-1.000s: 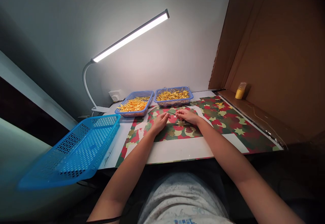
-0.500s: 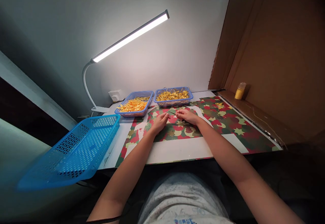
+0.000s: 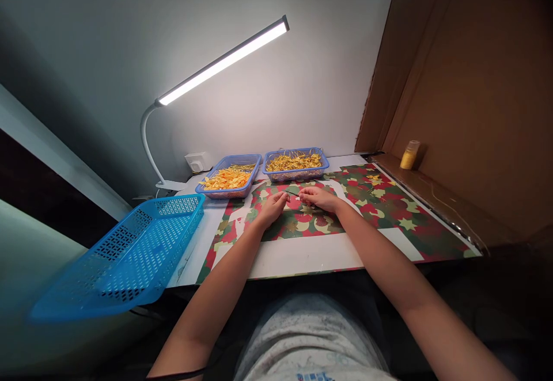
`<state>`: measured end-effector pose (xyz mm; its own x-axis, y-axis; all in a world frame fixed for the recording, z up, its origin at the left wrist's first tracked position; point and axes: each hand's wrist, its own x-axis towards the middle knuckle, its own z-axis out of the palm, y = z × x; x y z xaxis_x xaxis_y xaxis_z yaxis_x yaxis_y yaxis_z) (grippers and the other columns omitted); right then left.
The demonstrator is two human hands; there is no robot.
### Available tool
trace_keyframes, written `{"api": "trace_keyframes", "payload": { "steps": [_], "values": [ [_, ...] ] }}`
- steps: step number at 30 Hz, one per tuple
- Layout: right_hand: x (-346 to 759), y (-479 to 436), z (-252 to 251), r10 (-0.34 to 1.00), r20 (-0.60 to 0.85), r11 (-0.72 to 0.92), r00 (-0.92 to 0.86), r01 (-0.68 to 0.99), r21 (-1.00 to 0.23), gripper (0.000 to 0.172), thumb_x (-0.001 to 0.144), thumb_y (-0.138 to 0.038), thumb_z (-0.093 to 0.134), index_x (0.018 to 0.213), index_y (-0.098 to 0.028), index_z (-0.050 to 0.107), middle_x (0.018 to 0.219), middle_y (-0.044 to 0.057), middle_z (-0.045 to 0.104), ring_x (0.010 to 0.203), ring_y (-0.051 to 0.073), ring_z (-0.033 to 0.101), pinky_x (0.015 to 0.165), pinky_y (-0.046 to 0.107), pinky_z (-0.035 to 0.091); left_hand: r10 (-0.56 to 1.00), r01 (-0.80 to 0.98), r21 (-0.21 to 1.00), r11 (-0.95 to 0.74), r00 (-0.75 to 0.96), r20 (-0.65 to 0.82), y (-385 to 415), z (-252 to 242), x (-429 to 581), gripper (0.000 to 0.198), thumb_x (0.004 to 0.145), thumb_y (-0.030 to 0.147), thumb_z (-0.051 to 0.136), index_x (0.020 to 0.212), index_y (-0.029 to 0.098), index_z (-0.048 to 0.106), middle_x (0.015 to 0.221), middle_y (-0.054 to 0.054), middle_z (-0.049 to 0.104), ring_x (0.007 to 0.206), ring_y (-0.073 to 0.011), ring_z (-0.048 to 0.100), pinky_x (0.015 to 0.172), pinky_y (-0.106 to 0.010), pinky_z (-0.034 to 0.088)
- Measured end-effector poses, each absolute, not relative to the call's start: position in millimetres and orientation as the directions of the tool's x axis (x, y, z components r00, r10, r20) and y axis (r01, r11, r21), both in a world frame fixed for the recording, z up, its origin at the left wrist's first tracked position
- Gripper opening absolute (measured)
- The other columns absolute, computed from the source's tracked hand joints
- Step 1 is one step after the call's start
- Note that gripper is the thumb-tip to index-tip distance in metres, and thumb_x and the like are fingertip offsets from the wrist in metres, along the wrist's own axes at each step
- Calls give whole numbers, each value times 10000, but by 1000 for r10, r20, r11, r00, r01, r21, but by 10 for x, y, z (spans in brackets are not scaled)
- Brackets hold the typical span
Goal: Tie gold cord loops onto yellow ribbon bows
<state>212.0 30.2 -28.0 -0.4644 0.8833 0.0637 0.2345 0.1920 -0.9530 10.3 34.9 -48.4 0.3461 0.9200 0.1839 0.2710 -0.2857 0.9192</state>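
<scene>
My left forearm [image 3: 228,277] slants far and to the right, my right forearm [image 3: 389,260] far and to the left, so that my 2 hands sit close together, a small gap between them, above the patterned covering [image 3: 423,228]. My right hand [image 3: 318,197] is turned back upward, fingers pointing left, thumb and fingertips clamped on the right end of a thin dark strand [image 3: 292,193]. The strand lies across the gap between my hands. My left hand [image 3: 273,206] is curled, thumb uppermost, with its tips at the strand's left end; I cannot tell whether they grip it. Beyond my hands, on the far side, stand 2 small blue-violet baskets, the left basket [image 3: 254,178] and the right basket [image 3: 325,162], both holding yellow pieces.
</scene>
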Motion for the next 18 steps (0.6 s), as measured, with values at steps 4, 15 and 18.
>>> {"api": "trace_keyframes", "payload": {
  "steps": [4, 15, 18],
  "values": [
    [2121, 297, -281, 887, 73, 208, -456, 254, -945, 378, 763, -560, 580, 737, -193, 493, 642, -48, 463, 562, 94, 405, 535, 234, 327, 918, 260, 927, -269, 360, 165, 357, -489, 97, 349, 886, 506, 432, 754, 195, 520, 476, 87, 307, 410, -86, 285, 433, -202, 253],
    [2113, 368, -340, 975, 95, 184, -202, 491, -851, 146, 875, -327, 504, 826, -200, 559, 822, 17, 632, 717, 148, 572, 667, 268, 451, 921, 231, 938, -258, 351, 167, 328, -462, 107, 360, 870, 526, 450, 734, 196, 498, 476, 89, 286, 409, -81, 244, 423, -204, 221],
    [2133, 402, -396, 988, 147, 151, -54, 590, -793, 27, 816, -214, 583, 803, -200, 564, 938, 55, 645, 965, 207, 558, 844, 323, 424, 924, 218, 933, -285, 323, 207, 342, -446, 114, 371, 869, 540, 436, 741, 196, 491, 488, 85, 284, 422, -84, 244, 426, -205, 213]
  ]
}}
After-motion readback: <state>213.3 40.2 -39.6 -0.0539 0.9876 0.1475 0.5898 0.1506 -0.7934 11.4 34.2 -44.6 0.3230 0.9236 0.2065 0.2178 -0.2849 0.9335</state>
